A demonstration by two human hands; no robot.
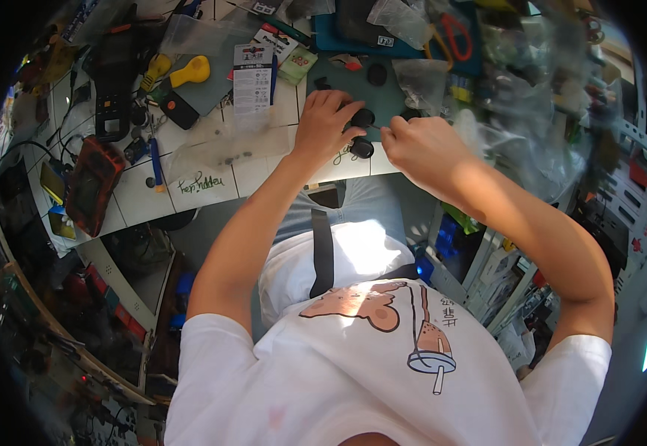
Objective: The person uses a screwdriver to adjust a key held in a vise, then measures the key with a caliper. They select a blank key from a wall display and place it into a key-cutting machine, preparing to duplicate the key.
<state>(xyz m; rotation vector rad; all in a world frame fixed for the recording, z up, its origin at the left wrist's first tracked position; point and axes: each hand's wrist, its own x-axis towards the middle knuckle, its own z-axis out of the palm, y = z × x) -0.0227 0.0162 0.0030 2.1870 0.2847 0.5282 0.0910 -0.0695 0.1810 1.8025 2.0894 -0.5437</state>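
My left hand (326, 125) is closed on a small black rounded piece (362, 148) over the near edge of the work mat. Another black rounded piece (363, 117) sits right by its fingertips; whether the two are joined, I cannot tell. Just to the right, my right hand (426, 144) is closed in a pinch. A thin shaft (375, 127) seems to reach from its fingers toward the black pieces, but its kind is too small to make out. Farther back on the green mat (389, 95) lies a round black part (376, 73).
A paper battery card (253, 78) and yellow-handled tools (190, 71) lie left of my hands. Farther left are a black key fob (180, 110), a blue-handled tool (157, 165) and an orange-cased device (94, 186). Red-handled scissors (455, 37) and plastic bags (421, 82) crowd the back right.
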